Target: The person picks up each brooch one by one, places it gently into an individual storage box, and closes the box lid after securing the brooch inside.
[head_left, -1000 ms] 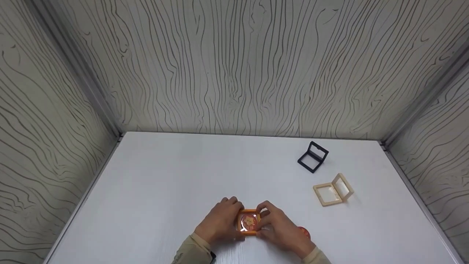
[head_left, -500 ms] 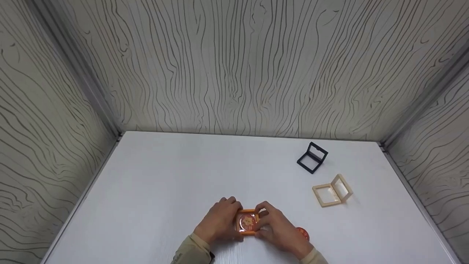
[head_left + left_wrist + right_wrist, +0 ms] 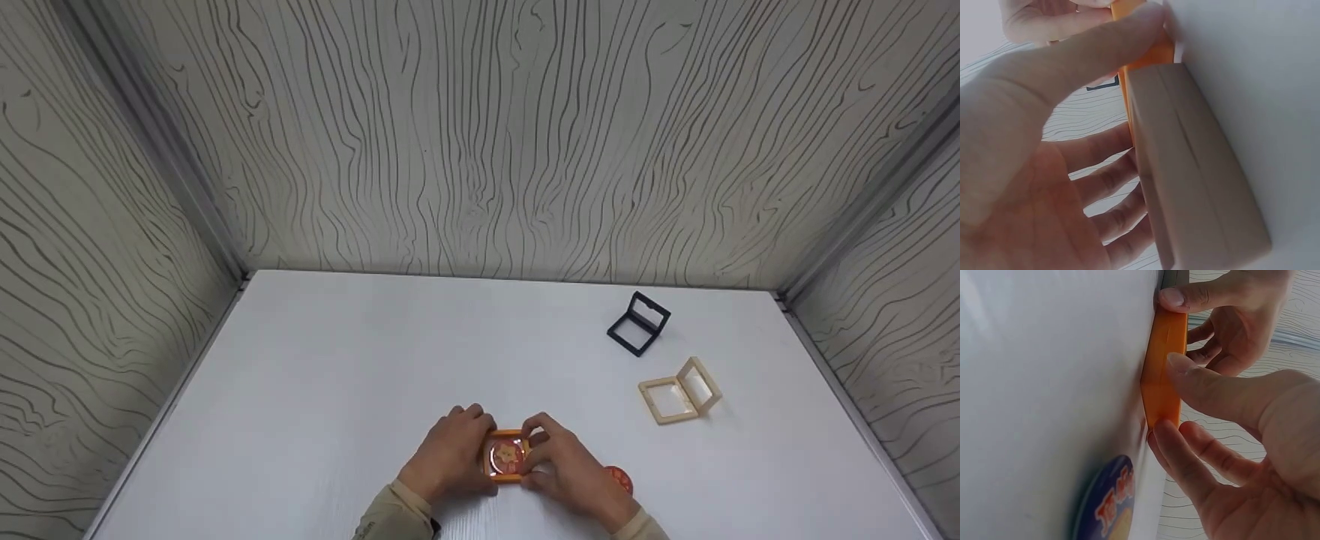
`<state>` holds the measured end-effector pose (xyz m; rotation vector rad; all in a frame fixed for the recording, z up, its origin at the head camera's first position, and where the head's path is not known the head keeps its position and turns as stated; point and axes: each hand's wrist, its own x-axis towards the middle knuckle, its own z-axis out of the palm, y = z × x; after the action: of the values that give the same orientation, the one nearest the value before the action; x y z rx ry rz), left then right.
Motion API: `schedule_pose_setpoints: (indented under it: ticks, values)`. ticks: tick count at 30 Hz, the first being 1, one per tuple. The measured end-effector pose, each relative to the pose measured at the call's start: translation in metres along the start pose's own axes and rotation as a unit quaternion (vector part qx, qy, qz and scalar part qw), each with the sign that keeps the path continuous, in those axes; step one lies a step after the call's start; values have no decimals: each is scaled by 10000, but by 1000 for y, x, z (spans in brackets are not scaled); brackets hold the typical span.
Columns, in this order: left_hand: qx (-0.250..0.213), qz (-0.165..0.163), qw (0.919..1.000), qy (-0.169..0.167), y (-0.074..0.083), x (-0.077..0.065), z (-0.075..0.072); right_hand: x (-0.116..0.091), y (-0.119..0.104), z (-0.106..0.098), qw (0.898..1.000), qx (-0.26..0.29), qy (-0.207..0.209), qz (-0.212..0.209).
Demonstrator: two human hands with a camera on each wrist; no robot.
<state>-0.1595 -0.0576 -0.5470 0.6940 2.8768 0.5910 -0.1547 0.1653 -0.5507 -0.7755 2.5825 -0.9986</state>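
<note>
Head view: both of your hands meet at the near middle of a white bench (image 3: 360, 390), around an orange square display frame (image 3: 507, 478). Your left hand (image 3: 450, 459) grips the frame's left side, with the fingers at its far edge and the thumb at its near edge. Your right hand (image 3: 570, 465) pinches the right side, thumb toward you and fingers curled over the far corner. Behind the frame's clear, shiny window sits a round red disc (image 3: 507, 455) with a yellow star-like figure on it.

Left wrist view: beside the orange frame, under your left palm, is a brown box (image 3: 1196, 169) with a seam running along its side; you cannot tell whether the two touch, and your left fingertips are partly hidden behind it.

Right wrist view: your right thumb presses the orange near side, and your fingers reach around the adjoining side. A round badge (image 3: 1109, 500) with a dark blue rim and red lettering lies on the bench near that hand, apart from the frame; the lettering is too blurred to read.

Farther to your right, a beige display frame (image 3: 688, 396) stands open on its hinge, its lid raised. Beyond it, a black display frame (image 3: 645, 323) is also open. Wood-grain panels (image 3: 480, 135) rise behind the bench
</note>
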Motion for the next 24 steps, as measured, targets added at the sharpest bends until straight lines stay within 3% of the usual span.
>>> schedule_pose_setpoints:
  ticks: [7,11,14,20,24]
  values:
    - [247,229,9994,-34,-1,0,0,-4,-1,-5,10000,-87,11,-42]
    - [276,98,9995,-110,0,-2,-1,-10,4,-15,9988,14,418,-263]
    - [400,4,9991,-158,2,-4,-2,-17,14,-26,9966,157,805,-93]
    - [592,-55,9978,-289,17,-2,-7,-42,39,-45,9854,287,1535,678]
    - [502,-76,9986,-141,32,-1,-8,-58,53,-54,9681,327,1987,1488]
